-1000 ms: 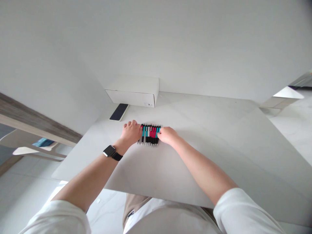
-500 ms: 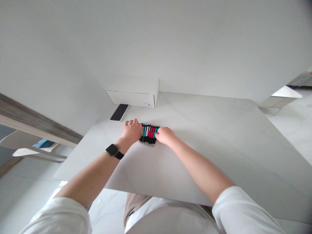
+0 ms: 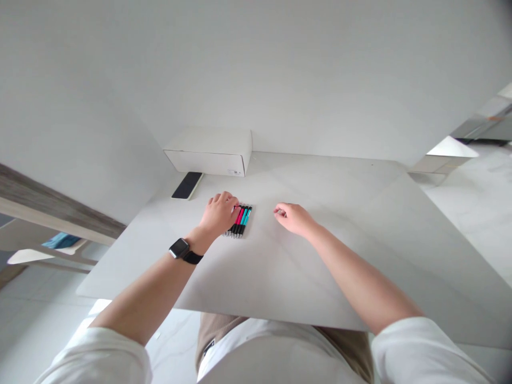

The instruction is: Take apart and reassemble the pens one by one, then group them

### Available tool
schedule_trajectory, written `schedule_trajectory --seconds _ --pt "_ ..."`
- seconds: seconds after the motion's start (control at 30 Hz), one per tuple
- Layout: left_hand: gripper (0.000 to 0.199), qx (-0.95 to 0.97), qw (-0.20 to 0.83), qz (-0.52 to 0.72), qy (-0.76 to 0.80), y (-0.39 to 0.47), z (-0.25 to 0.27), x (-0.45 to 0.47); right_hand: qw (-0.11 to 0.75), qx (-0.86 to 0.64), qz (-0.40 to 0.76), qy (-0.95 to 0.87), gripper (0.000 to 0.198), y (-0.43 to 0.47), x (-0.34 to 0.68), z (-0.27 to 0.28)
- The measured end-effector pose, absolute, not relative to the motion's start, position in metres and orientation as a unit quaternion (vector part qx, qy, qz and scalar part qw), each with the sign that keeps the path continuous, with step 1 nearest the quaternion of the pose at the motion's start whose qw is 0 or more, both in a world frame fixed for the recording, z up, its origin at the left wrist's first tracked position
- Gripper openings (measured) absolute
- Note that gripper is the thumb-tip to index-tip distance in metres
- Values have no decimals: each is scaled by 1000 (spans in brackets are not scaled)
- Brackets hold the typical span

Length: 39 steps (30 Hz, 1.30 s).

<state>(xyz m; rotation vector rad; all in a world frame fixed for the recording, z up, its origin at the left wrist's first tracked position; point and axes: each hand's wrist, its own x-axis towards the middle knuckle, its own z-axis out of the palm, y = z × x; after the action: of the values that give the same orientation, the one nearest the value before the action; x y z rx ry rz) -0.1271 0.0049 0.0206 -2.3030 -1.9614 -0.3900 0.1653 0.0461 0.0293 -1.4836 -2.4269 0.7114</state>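
Several click pens (image 3: 243, 220) lie side by side in a row on the white table (image 3: 320, 277). They have black ends and red, pink or teal bodies, and their metal tips point toward me. My left hand (image 3: 219, 213) lies over the left part of the row with its fingers bent and apart, hiding some pens. Its thumb side is against the pens. Off to the right, apart from the row, my right hand (image 3: 293, 217) hovers low over the table with curled fingers. Whatever may be inside them is hidden.
Behind the pens a white box (image 3: 206, 161) stands against the wall. A phone (image 3: 188, 185) with a dark screen lies in front of it. Beyond the table's left edge is a chair (image 3: 44, 258) with a blue item on it.
My right hand has left the right end of the pen row and moved right, its fingers now curled. My left hand has stayed at the pens and covers more of them. The view has shifted slightly.
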Motion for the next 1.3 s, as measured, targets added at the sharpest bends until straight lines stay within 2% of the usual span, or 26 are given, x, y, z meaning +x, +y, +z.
schedule_trajectory --seconds 0.17,0.3,0.5,0.73,1.03,1.13,1.3 --pt "29 -822 -60 -227 -518 1 32 -54 149 -491 209 -833 29 29 224 27" --pt "30 -837 -123 -240 -476 -8 31 -2 171 -472 206 -840 29 14 247 21" --pt "19 -855 -144 -201 -456 -10 13 27 187 -447 213 -849 22 7 263 4" --pt "20 -860 -165 -202 -438 -8 -4 10 215 -407 192 -867 17 5 269 -16" --pt "16 -867 -137 -165 -450 -17 0 8 196 -394 197 -876 18 7 265 -22" --pt "18 -811 -79 -154 -558 -13 6 -5 201 -395 206 -872 17 9 266 -23" --pt "36 -690 2 -67 -720 4 13 -44 211 -396 214 -868 16 10 267 -25"
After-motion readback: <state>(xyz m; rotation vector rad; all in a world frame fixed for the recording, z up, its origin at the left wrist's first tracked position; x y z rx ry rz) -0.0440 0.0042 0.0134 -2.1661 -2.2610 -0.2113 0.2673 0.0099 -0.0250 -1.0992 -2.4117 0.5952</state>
